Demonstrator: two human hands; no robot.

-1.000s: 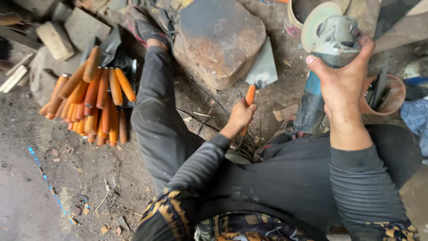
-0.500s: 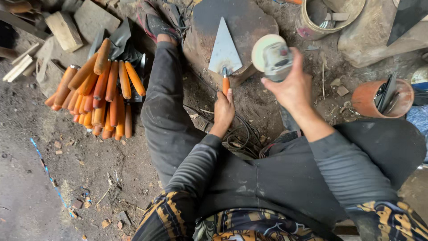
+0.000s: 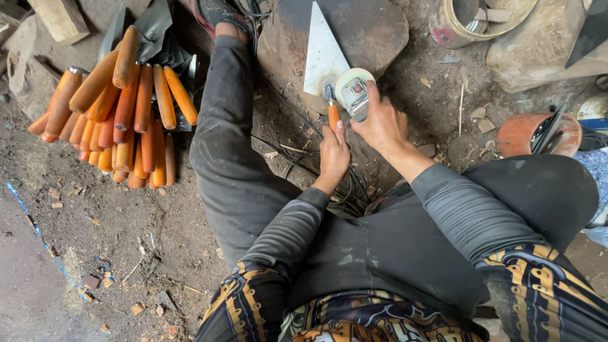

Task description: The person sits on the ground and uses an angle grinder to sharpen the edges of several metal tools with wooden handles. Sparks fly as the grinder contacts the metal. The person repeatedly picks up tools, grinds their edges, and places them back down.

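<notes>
My left hand grips the orange wooden handle of a trowel. Its triangular steel blade lies flat on a large dark stone block between my legs. In my right hand is an angle grinder, whose pale round disc sits against the base of the blade, right beside the handle. Both forearms are in dark grey sleeves. The grinder's body is mostly hidden under my right hand.
A pile of several orange-handled trowels lies to the left on the dirt floor. My left leg stretches beside it. A round metal tin and a rusty can with tools stand to the right. Wood blocks lie top left.
My right hand has brought the grinder down from the upper right onto the trowel blade. The left hand has shifted the trowel onto the stone and holds it there.
</notes>
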